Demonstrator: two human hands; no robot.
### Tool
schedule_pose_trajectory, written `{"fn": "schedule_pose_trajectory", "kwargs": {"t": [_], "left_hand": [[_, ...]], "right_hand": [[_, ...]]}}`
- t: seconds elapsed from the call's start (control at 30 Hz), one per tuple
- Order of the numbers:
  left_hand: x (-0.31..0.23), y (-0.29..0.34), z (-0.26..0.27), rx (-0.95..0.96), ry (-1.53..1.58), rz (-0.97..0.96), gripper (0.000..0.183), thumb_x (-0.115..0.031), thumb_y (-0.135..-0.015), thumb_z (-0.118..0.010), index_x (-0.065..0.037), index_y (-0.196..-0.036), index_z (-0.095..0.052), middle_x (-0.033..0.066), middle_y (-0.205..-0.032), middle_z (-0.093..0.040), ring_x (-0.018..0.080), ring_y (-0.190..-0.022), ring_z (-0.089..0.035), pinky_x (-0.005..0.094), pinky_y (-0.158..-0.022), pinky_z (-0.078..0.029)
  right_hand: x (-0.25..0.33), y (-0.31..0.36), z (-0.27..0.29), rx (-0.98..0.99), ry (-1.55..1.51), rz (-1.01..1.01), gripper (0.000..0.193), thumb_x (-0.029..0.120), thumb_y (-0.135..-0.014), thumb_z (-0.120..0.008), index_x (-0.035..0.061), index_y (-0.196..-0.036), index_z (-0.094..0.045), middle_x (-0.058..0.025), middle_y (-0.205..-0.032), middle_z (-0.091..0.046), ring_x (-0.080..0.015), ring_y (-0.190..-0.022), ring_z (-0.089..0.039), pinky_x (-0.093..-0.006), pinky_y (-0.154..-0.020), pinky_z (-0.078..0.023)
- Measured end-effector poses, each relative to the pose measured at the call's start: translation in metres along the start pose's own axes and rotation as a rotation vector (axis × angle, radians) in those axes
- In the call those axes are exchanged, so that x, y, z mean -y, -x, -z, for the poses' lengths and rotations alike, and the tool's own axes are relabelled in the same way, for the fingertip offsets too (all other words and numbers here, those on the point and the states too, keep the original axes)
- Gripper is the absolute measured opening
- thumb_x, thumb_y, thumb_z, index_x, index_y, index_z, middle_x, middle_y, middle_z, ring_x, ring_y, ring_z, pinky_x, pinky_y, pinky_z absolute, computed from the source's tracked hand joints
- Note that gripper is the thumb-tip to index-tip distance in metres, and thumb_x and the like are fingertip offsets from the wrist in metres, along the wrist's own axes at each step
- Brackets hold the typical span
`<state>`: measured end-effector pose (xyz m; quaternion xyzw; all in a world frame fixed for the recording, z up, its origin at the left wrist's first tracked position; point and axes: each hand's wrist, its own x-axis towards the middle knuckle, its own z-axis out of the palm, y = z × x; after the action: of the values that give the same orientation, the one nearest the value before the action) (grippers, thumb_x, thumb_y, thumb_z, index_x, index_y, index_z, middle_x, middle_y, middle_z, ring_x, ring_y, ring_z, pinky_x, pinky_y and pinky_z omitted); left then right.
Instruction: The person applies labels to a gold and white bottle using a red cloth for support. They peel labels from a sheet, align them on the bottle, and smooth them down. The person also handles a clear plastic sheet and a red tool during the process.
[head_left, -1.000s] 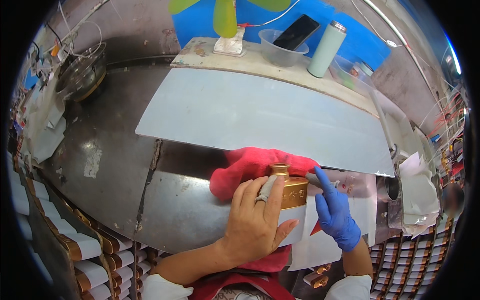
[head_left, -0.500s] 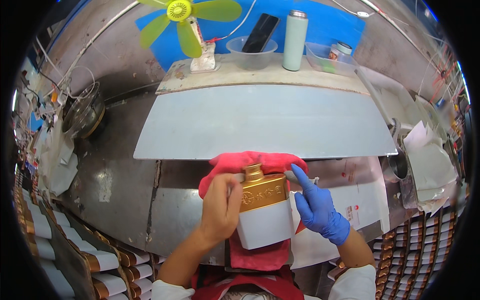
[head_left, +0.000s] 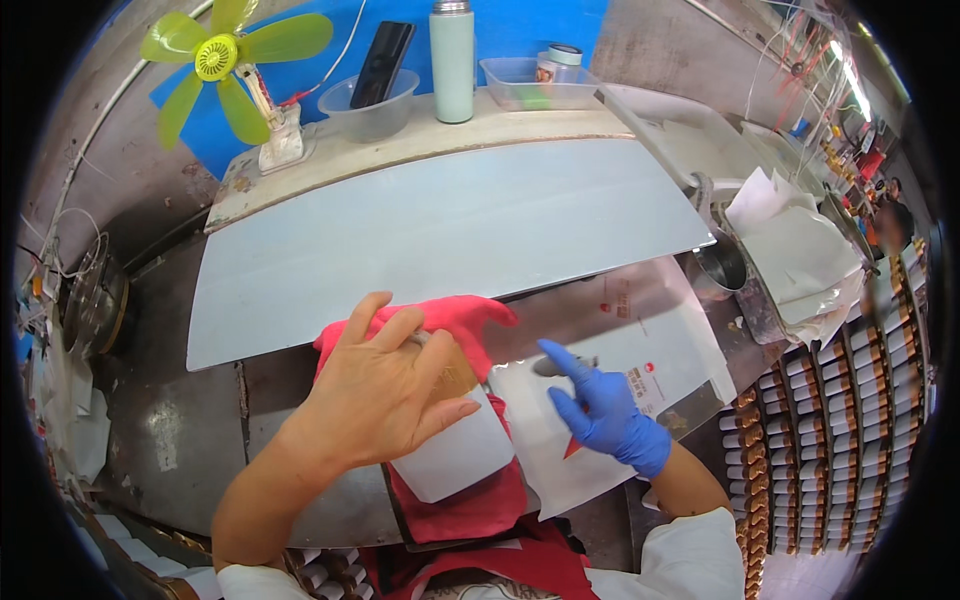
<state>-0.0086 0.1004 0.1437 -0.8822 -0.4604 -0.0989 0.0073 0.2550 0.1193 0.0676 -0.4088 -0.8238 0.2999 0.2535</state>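
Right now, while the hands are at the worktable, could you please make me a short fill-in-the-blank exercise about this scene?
1. The right hand wears a ____ glove.
2. The bottle by the left hand has a white lower part and a ____ upper part.
3. In the picture, the green fan stands to the ____ of the black phone.

Missing words: blue; gold; left.

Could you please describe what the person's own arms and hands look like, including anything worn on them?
The right hand wears a blue glove that reaches to about the wrist. The left hand has no glove. Both forearms are bare below loose white sleeves.
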Motion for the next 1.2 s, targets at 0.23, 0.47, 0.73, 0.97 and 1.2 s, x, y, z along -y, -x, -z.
{"fn": "schedule_pose_trajectory", "kwargs": {"t": [0.23,0.47,0.73,0.97,1.2], "left_hand": [[-0.006,-0.011,-0.001,0.131,-0.061,0.062,0.051,-0.047,-0.084,-0.054,-0.001,-0.104,-0.053,0.0129,-0.078,-0.060,0.0266,-0.107,-0.045,0.0496,-0.105,-0.022],[-0.026,0.062,-0.031,-0.279,0.017,0.184,0.088,-0.066,-0.076,-0.054,-0.001,-0.134,-0.036,0.0231,-0.137,-0.035,0.0405,-0.122,-0.035,0.0523,-0.103,-0.024],[-0.076,0.116,-0.127,-0.421,0.304,0.620,0.126,-0.032,-0.054,-0.087,0.007,-0.141,-0.005,0.0277,-0.137,-0.032,0.0400,-0.126,-0.037,0.0455,-0.102,-0.030],[-0.060,0.118,-0.113,-0.399,0.209,0.498,0.117,-0.025,-0.059,-0.083,0.008,-0.140,-0.006,0.0261,-0.129,-0.042,0.0395,-0.118,-0.045,0.0436,-0.100,-0.034],[-0.060,0.120,-0.112,-0.383,0.273,0.552,0.107,-0.024,-0.065,-0.078,0.005,-0.141,-0.009,0.0320,-0.139,-0.024,0.0471,-0.129,-0.027,0.0506,-0.105,-0.025]], "right_hand": [[-0.122,-0.015,0.060,-0.156,0.171,-0.372,0.041,0.023,-0.086,-0.059,0.0099,-0.124,-0.054,-0.0139,-0.096,-0.065,-0.0244,-0.076,-0.061,-0.0332,-0.072,-0.049],[-0.254,-0.069,0.082,-0.087,0.658,0.069,0.035,0.029,-0.079,-0.063,0.0087,-0.108,-0.062,-0.0182,-0.103,-0.062,-0.0371,-0.096,-0.057,-0.0388,-0.084,-0.046],[-0.244,-0.112,0.101,0.404,0.417,-0.358,0.054,0.048,-0.063,-0.074,0.0086,-0.098,-0.066,-0.0149,-0.096,-0.066,-0.0277,-0.086,-0.061,-0.0346,-0.079,-0.047],[-0.253,-0.106,0.088,0.240,0.538,-0.173,0.039,0.041,-0.076,-0.066,0.0072,-0.095,-0.066,-0.0110,-0.094,-0.067,-0.0270,-0.085,-0.063,-0.0373,-0.077,-0.048],[-0.230,-0.087,0.062,-0.161,0.703,-0.085,0.026,0.035,-0.084,-0.058,0.0112,-0.093,-0.066,-0.0126,-0.095,-0.064,-0.0313,-0.083,-0.061,-0.0397,-0.073,-0.048]]}}
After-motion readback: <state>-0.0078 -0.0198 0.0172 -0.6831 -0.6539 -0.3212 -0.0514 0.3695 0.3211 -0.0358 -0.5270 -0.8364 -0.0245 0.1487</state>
